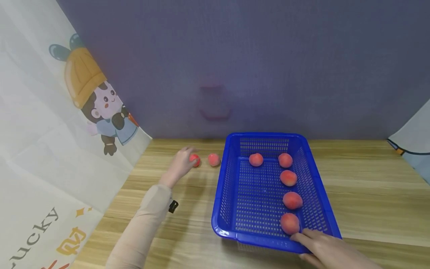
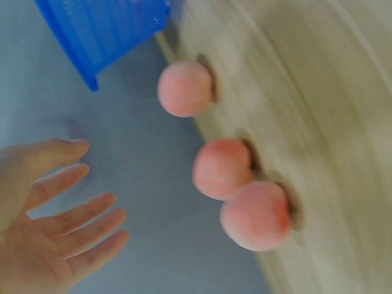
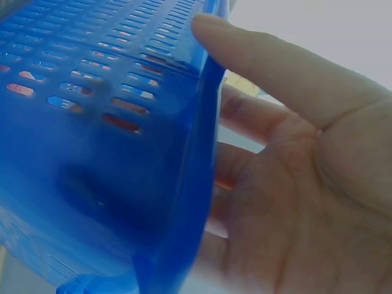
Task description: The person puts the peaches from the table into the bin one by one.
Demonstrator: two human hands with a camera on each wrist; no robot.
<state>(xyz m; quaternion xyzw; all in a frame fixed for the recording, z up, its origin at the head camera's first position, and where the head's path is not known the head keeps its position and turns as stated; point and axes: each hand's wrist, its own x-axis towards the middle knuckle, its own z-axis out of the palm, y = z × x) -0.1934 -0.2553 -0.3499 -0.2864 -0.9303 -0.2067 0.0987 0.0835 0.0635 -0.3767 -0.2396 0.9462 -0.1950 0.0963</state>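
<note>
My left hand (image 1: 180,164) reaches above the table at the left, fingers spread and apart from any fruit. Beside it lie a peach (image 1: 195,160) and another peach (image 1: 214,160). In the left wrist view three peaches rest on the wood, including the nearest peach (image 2: 256,215); the third is hidden in the head view. A blue plastic basket (image 1: 275,243) holds several peaches, such as the peach (image 1: 290,223) at its near right corner. My right hand (image 1: 324,244) grips the basket's near rim at that corner, with the thumb on one side and fingers on the other.
The wooden table (image 1: 362,194) meets a dark grey-blue panel (image 1: 268,67) at the back. A white printed cloth (image 1: 50,130) with a cartoon figure hangs along the left. A black band with a buckle (image 1: 173,206) is on the left wrist.
</note>
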